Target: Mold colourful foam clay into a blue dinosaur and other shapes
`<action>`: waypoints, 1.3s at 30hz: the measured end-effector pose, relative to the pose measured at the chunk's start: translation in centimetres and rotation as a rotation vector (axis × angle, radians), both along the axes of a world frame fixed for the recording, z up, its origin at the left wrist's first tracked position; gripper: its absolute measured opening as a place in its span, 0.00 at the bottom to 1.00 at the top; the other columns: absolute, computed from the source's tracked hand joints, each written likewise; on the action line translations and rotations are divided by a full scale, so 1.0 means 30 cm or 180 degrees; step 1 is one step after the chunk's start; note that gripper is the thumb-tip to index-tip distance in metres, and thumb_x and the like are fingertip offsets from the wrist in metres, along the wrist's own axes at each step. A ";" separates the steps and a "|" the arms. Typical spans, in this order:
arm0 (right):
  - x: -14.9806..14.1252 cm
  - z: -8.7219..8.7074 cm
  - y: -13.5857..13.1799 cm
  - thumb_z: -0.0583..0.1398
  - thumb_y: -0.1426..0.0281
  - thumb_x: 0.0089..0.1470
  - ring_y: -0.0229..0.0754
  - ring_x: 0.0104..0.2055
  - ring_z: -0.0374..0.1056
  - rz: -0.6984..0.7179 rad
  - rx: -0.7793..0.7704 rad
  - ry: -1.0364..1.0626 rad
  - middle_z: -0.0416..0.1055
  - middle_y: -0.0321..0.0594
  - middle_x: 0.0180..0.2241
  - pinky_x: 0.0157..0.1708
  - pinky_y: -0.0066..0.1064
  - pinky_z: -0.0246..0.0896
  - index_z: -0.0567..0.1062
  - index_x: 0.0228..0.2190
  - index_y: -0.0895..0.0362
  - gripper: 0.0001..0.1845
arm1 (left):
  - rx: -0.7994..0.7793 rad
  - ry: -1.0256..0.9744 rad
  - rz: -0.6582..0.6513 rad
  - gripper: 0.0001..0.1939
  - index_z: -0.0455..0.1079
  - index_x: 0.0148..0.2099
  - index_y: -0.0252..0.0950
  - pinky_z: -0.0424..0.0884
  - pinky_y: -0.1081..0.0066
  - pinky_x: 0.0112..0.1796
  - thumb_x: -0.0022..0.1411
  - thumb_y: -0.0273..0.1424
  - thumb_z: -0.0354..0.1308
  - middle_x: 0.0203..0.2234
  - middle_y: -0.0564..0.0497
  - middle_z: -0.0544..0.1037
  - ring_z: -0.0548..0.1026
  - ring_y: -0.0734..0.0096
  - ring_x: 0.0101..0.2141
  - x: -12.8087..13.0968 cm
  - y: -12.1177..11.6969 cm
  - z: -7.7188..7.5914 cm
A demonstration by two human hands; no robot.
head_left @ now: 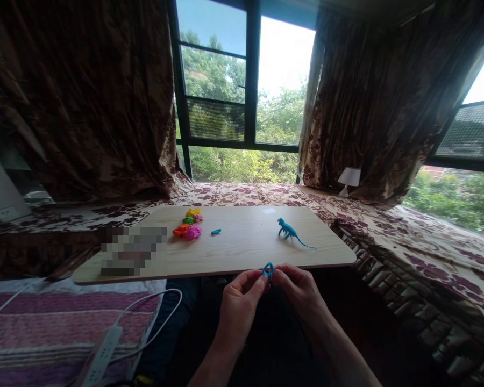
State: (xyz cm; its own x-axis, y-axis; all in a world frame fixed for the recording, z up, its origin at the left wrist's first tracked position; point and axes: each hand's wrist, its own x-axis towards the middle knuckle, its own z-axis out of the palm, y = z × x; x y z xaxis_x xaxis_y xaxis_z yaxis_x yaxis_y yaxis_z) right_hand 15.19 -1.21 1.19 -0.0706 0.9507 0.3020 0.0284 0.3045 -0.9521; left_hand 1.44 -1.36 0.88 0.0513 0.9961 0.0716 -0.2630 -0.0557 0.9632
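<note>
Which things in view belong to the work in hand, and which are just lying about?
Likely in the work, by touch or blue colour:
blue loop, at the fingertips of the left hand and right hand
blue figure on the table
small blue piece
coloured clumps, possibly

Apparently just around:
table lamp
power strip
white cable

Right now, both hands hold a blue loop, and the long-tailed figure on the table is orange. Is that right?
Not quite: the head view shows that the long-tailed figure on the table is blue, not orange. The left hand and right hand do hold a blue loop.
</note>
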 end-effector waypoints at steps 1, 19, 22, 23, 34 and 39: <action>-0.002 0.001 0.000 0.58 0.62 0.53 0.37 0.32 0.65 0.0020 -0.0014 0.0051 0.72 0.37 0.30 0.32 0.26 0.59 0.74 0.31 0.58 0.11 | 0.0017 0.0024 0.0003 0.12 0.73 0.37 0.33 0.69 0.73 0.39 0.51 0.35 0.61 0.31 0.49 0.79 0.75 0.69 0.34 0.000 0.000 0.002; 0.048 0.057 0.015 0.59 0.67 0.51 0.36 0.31 0.65 -0.0094 0.0605 -0.0930 0.69 0.38 0.34 0.30 0.27 0.61 0.76 0.32 0.56 0.07 | -0.0252 -0.0144 -0.0374 0.15 0.74 0.42 0.33 0.67 0.72 0.40 0.51 0.34 0.62 0.34 0.47 0.79 0.73 0.69 0.35 -0.007 -0.001 0.007; 0.036 0.067 0.008 0.57 0.69 0.53 0.36 0.32 0.66 -0.0111 0.0643 -0.1055 0.69 0.36 0.30 0.32 0.27 0.61 0.75 0.31 0.56 0.07 | -0.0367 -0.0412 -0.0525 0.14 0.74 0.41 0.33 0.67 0.70 0.41 0.52 0.34 0.61 0.36 0.46 0.78 0.73 0.70 0.34 -0.013 0.005 0.000; 0.032 0.066 0.006 0.57 0.69 0.53 0.36 0.32 0.66 -0.0109 0.0641 -0.1061 0.69 0.36 0.31 0.32 0.27 0.61 0.75 0.33 0.56 0.07 | -0.0355 -0.0396 -0.0542 0.14 0.74 0.41 0.33 0.67 0.70 0.41 0.52 0.34 0.61 0.35 0.46 0.78 0.73 0.71 0.34 -0.015 0.008 -0.002; 0.034 0.071 0.006 0.56 0.70 0.55 0.36 0.32 0.65 -0.0074 0.0764 -0.1249 0.69 0.37 0.32 0.30 0.27 0.60 0.75 0.35 0.55 0.08 | -0.0454 -0.0506 -0.0647 0.13 0.75 0.40 0.33 0.68 0.70 0.40 0.54 0.35 0.59 0.33 0.47 0.78 0.73 0.71 0.32 -0.023 0.010 0.028; 0.027 0.079 0.002 0.55 0.72 0.55 0.37 0.33 0.66 0.0024 0.0816 -0.1267 0.69 0.38 0.32 0.31 0.27 0.61 0.76 0.35 0.56 0.09 | -0.0252 -0.0223 -0.0569 0.15 0.75 0.42 0.34 0.68 0.73 0.37 0.54 0.36 0.58 0.32 0.48 0.78 0.72 0.72 0.31 -0.031 0.016 0.020</action>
State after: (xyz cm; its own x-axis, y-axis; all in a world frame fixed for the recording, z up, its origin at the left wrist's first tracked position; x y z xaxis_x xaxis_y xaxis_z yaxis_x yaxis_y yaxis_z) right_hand 16.00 -1.15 3.55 -0.2349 0.8481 0.4749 0.3729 0.5298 -0.7617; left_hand 0.52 -0.89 1.49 0.2255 0.9742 0.0030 -0.3283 0.0730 0.9418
